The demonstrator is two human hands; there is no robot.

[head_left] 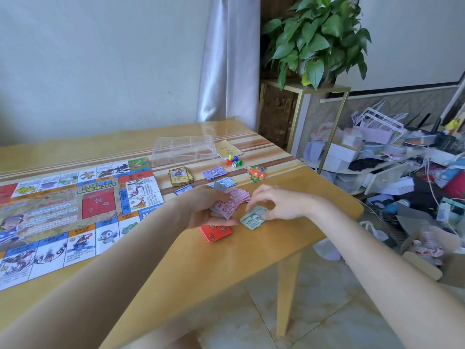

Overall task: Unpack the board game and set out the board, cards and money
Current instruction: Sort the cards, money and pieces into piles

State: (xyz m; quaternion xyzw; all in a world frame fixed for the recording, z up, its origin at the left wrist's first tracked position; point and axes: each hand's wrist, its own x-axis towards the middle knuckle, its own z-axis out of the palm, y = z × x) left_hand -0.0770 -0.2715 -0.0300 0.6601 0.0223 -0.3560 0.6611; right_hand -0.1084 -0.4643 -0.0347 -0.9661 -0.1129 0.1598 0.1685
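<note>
Pink banknotes (232,201) are gripped as a fanned stack in the left hand (205,207), long axis pointing toward 2 o'clock. Green banknotes (254,219), lying on the wooden table (201,260) at 4 o'clock of them, are pinched by the right hand (274,202). At 9 o'clock the board (68,212) is spread flat.

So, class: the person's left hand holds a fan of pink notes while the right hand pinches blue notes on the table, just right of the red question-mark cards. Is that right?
Not quite. The head view shows the right hand pinching green notes, not blue ones. The rest stands: the left hand holds the fan of pink notes, and the green notes lie on the table just right of the red question-mark cards.
</note>
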